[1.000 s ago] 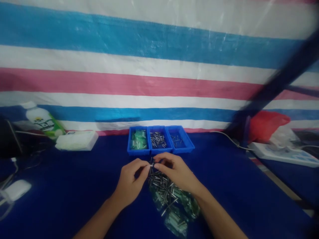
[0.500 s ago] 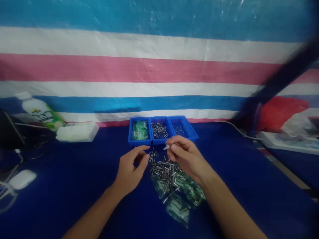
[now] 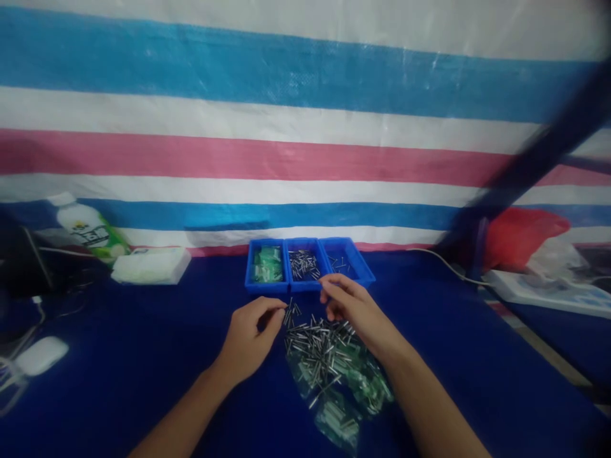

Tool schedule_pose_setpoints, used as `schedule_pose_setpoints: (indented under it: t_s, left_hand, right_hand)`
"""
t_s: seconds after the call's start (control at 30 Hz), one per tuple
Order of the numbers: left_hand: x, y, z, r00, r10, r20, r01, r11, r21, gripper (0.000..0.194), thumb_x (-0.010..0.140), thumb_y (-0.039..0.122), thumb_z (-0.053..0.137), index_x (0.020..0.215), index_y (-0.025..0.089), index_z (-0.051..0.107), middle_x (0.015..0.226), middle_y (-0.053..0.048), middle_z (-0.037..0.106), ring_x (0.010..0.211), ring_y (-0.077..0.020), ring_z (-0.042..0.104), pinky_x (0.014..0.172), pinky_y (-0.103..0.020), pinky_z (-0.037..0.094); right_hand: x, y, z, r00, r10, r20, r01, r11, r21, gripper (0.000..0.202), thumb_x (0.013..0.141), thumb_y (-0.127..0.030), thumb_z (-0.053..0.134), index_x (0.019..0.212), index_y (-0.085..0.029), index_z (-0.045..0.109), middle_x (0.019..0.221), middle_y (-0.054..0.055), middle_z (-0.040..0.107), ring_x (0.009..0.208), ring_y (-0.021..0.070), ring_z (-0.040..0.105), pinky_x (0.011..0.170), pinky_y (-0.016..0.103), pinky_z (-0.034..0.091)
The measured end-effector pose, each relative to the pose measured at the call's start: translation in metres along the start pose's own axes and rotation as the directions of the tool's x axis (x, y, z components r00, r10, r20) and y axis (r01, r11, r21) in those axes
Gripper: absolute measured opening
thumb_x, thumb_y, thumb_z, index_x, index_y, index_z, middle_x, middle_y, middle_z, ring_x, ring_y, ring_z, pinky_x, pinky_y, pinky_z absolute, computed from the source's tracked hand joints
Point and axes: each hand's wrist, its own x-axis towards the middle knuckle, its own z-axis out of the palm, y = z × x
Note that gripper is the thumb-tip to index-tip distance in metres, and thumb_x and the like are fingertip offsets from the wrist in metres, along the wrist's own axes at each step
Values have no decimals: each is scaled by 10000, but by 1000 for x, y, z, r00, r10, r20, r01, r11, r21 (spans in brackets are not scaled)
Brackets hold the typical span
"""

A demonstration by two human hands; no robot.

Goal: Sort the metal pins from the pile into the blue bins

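My left hand (image 3: 255, 331) is closed, thumb and index fingertips together at the left edge of the loose metal pins (image 3: 317, 346). Whatever lies between those fingertips is too small to make out. Over the back of the pile, just in front of the trays, my right hand (image 3: 353, 308) has its fingers loosely bent and apart, with nothing visible in them. Green-tinted clear bags (image 3: 338, 421) of metal pieces lie under and in front of the pins. Three joined blue trays stand behind: left with green bags (image 3: 267, 264), middle with many short pins (image 3: 303, 264), right with a few screws (image 3: 338, 262).
At the left are a tilted bottle (image 3: 90, 229), a tissue pack (image 3: 151, 266), a white rounded case (image 3: 42, 356) and cables. A red bag (image 3: 522, 235) and a white power strip (image 3: 548, 292) are at the right. A striped sheet (image 3: 305, 159) hangs behind.
The small pale piece that was in my right fingertips is no longer visible there. My left thumb and index finger have come together. The view has tilted up slightly.
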Motion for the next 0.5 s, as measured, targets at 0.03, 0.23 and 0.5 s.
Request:
schedule_pose_setpoints:
  t_s: [0.03, 0.23, 0.5]
  left_hand:
    - [0, 0, 0, 1000, -5, 1, 5, 1000, 3, 158, 959, 262, 578, 996, 219, 726, 843, 1, 710, 693, -125, 627, 662, -252, 477]
    - [-1, -1, -1, 996, -20, 91, 14, 998, 66, 162, 968, 284, 569, 1012, 236, 717, 848, 6, 685, 710, -131, 609, 671, -267, 458]
    - [-1, -7, -4, 981, -61, 186, 34, 989, 147, 184, 985, 306, 534, 1037, 257, 704, 840, 12, 635, 713, -131, 598, 670, -278, 452]
  right_hand:
    - [-1, 0, -2, 1000, -27, -1, 27, 996, -80, 259, 878, -469, 644, 955, -223, 631, 784, 2, 594, 574, 133, 535, 567, 302, 376]
    - [-5, 2, -19, 989, -101, 105, 145, 747, -649, 136, 727, -143, 592, 835, -207, 643, 746, 9, 626, 649, 156, 541, 615, 309, 387]
    - [-8, 0, -48, 980, 69, 186, 104, 620, -778, 213, 717, -175, 622, 905, -188, 723, 802, 45, 693, 694, 177, 603, 601, 291, 408]
